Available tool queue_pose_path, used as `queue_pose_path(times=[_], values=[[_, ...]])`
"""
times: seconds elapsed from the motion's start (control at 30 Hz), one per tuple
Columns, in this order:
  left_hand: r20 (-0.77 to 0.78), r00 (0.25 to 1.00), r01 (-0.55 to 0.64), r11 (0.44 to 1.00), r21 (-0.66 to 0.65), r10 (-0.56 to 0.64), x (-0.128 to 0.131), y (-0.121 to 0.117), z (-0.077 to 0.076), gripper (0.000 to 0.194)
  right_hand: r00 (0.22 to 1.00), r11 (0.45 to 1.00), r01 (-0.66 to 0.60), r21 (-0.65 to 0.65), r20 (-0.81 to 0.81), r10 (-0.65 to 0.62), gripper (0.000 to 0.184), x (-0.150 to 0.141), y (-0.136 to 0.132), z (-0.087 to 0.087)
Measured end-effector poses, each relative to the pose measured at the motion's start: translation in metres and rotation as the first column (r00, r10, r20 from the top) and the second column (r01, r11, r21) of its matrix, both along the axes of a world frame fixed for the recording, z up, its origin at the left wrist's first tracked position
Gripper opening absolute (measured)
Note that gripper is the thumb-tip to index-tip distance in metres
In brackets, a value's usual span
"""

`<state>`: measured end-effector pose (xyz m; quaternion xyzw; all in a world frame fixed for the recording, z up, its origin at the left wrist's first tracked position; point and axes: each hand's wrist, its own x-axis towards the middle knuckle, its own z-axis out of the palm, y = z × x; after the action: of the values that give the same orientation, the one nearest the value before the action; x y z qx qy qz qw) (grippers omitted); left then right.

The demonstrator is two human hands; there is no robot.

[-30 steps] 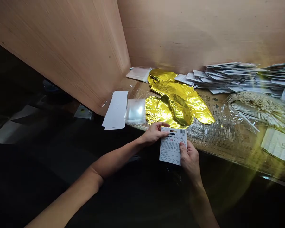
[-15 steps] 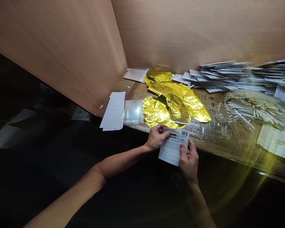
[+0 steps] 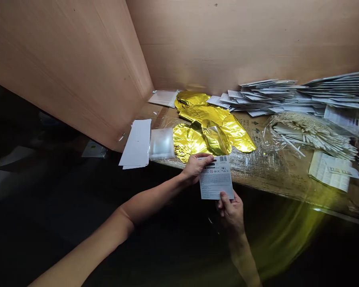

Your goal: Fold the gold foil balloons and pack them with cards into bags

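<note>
Head view: the left hand [image 3: 196, 167] and right hand [image 3: 231, 211] pinch a printed barcode card [image 3: 215, 179] between their fingers, held at the front edge of the cardboard surface [image 3: 283, 171], just below gold foil balloons [image 3: 203, 135] at centre frame.

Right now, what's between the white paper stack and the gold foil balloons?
A small stack of clear plastic sleeves lies between the white paper stack and the gold foil balloons, as the head view shows.
</note>
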<state>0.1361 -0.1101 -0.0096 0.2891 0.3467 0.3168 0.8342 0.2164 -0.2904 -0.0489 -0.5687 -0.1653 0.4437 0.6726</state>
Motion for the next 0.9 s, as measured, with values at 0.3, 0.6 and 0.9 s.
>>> queue_pose_path(times=[0.3, 0.6, 0.9], values=[[0.015, 0.976, 0.212, 0.971, 0.107, -0.215, 0.031, -0.044, -0.012, 0.052, 0.959, 0.963, 0.27, 0.016, -0.091, -0.267, 0.042, 0.002, -0.015, -0.006], [-0.076, 0.969, 0.238, 0.971, 0.009, -0.237, 0.057, -0.036, -0.005, 0.053, 0.982, 0.988, 0.142, -0.066, -0.119, -0.15, 0.042, 0.038, -0.044, 0.012], [-0.089, 0.891, 0.454, 0.879, 0.147, -0.446, 0.054, -0.073, -0.028, 0.061, 0.92, 0.934, 0.353, 0.055, -0.205, -0.335, 0.052, 0.041, -0.022, 0.003]])
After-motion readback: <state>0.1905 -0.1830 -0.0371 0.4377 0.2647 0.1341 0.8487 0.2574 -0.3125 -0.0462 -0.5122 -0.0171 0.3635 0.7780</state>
